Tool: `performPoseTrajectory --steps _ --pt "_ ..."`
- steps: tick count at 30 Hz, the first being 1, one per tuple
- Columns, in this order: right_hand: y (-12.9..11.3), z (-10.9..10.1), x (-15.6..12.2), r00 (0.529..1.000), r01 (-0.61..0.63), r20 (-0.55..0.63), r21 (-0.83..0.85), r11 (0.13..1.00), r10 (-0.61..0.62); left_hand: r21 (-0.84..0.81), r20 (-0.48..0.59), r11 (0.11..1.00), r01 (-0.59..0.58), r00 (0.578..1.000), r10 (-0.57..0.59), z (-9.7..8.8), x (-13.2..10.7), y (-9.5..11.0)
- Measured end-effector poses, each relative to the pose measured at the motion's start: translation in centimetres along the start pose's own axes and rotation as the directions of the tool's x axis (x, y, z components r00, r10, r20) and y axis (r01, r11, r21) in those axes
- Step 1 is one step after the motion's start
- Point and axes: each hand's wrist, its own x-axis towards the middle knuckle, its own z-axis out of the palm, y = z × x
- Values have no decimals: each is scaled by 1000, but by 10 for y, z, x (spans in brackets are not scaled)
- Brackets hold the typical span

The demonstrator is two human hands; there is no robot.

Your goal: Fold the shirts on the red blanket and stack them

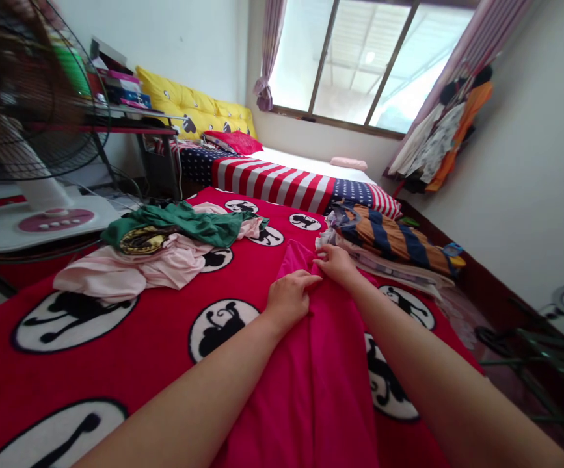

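- Red blanket point(164, 364): pink garment point(340, 364) laid lengthwise, pointing away.
- Far end touched by left hand point(289, 300); right hand point(336, 263) placed slightly farther.
- Fingers bent; clamping cannot be told.

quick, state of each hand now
Left hand: touching the magenta garment; open or closed, can't tell.
Right hand: touching its far end; open or closed, can't tell.

Walls point(213, 45), white. Window point(345, 84), three panes visible, brown frame, daylight through it. Curtains point(272, 45), mauve, one each side. Bed point(272, 183), below window, stars-and-stripes cover. Headboard point(164, 91), yellow, padded.
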Motion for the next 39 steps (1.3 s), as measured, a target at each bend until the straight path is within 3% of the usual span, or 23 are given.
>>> performPoseTrajectory --steps 5,8,11,14,16,18,20,22,23,25,28,31,34,39 --pt "4 13 1 1000 7 -31 201 980 0 31 -22 997 74 997 -73 0 0 2" --pt "3 12 -8 999 41 -35 311 950 -32 66 -114 994 92 990 -84 -3 1 5" --pt "-3 -2 -29 983 121 -177 388 914 -55 87 -186 996 3 982 14 -5 1 8" --pt "-1 -24 -60 934 253 -323 289 923 -155 92 -101 989 -112 987 121 -3 1 8" --pt "14 -38 -78 926 343 -214 128 930 -312 108 -15 986 -126 992 128 1 2 7" --pt "40 -50 -87 927 376 25 -48 925 -375 134 54 988 -75 996 68 7 2 5" --pt "64 -61 -87 963 259 151 -271 927 -225 160 104 987 -12 995 -4 11 2 2" --pt "75 -68 -85 994 97 87 -439 893 -65 187 136 982 18 990 -44 13 3 1" --pt "73 -70 -85 998 62 35 -475 878 -51 199 146 980 20 988 -50 13 3 1" --pt "59 -68 -91 989 129 -2 -469 874 -147 214 154 977 21 987 -55 12 4 1" --pt "35 -52 -110 953 302 154 -383 873 -262 227 142 973 45 987 -79 11 6 2" --pt "28 -33 -125 935 275 322 -390 879 -149 246 133 967 69 986 -105 11 8 2" --pt "27 -25 -128 941 210 335 -444 871 -56 263 147 963 61 984 -102 11 9 0" --pt "7 -33 -147 951 118 307 -452 884 31 221 200 975 -12 979 -33 6 10 -8"
